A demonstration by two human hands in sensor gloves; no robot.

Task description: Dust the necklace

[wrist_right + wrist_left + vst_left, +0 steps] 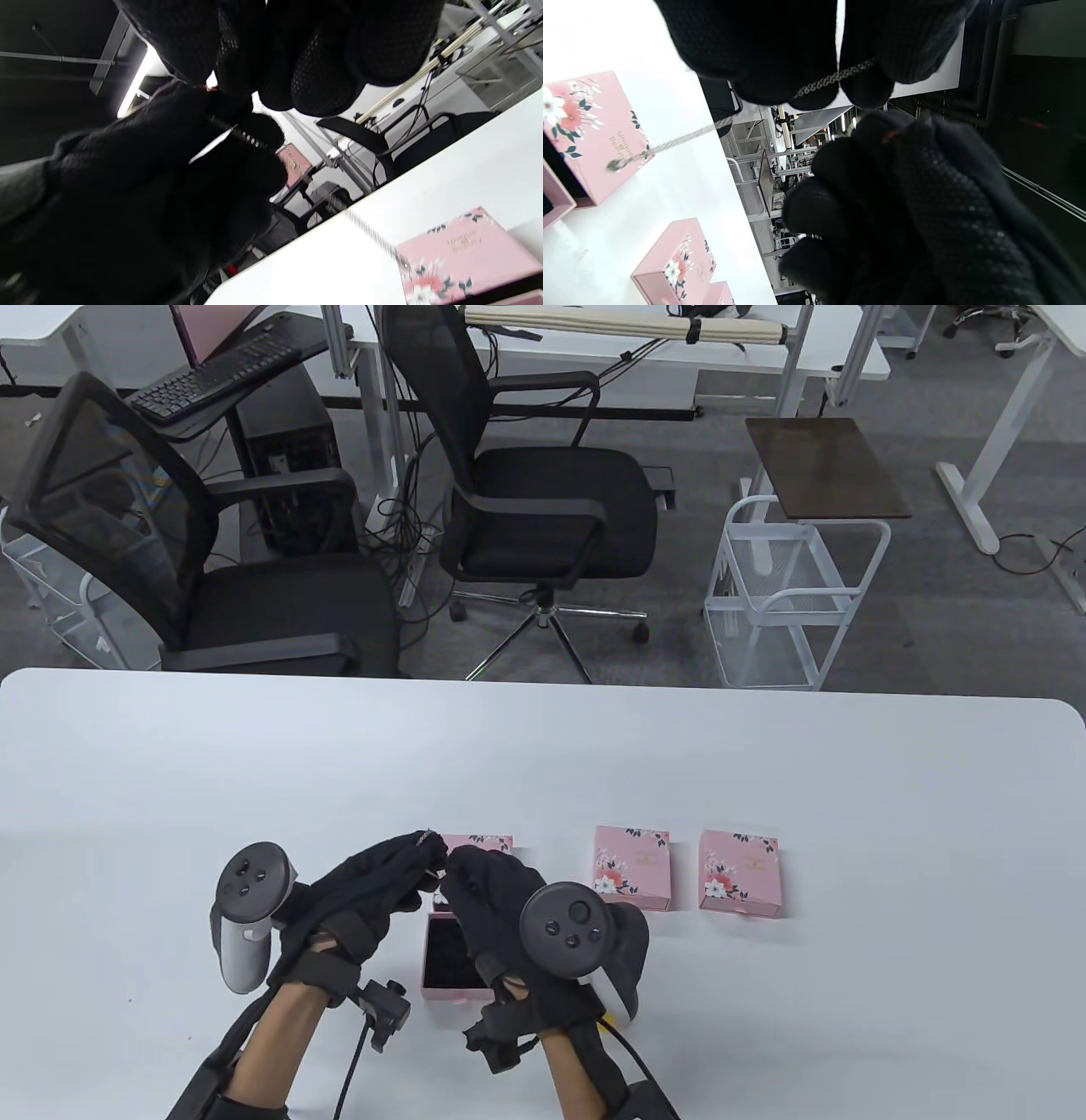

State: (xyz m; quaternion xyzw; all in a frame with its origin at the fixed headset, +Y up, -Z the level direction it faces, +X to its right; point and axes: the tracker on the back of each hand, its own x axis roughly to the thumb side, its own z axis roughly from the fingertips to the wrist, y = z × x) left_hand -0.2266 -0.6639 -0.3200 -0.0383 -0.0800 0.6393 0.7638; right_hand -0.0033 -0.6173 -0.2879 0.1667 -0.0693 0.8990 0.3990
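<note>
— While I stood by, both hands were up together over the table (764,780). The left hand (365,891) had the chain (835,77) pinched between its fingertips (814,91), one end dangling free.

— And the right hand (488,899)?

— Curled close against the left; whether it gripped the chain, I couldn't tell. Under them lay an open box (450,963), dark inside.

— Anything further out?

— Its lid (484,843) just behind the hands, then two shut pink boxes (632,869) to the right. Beyond the table stood two black chairs (543,509).
</note>
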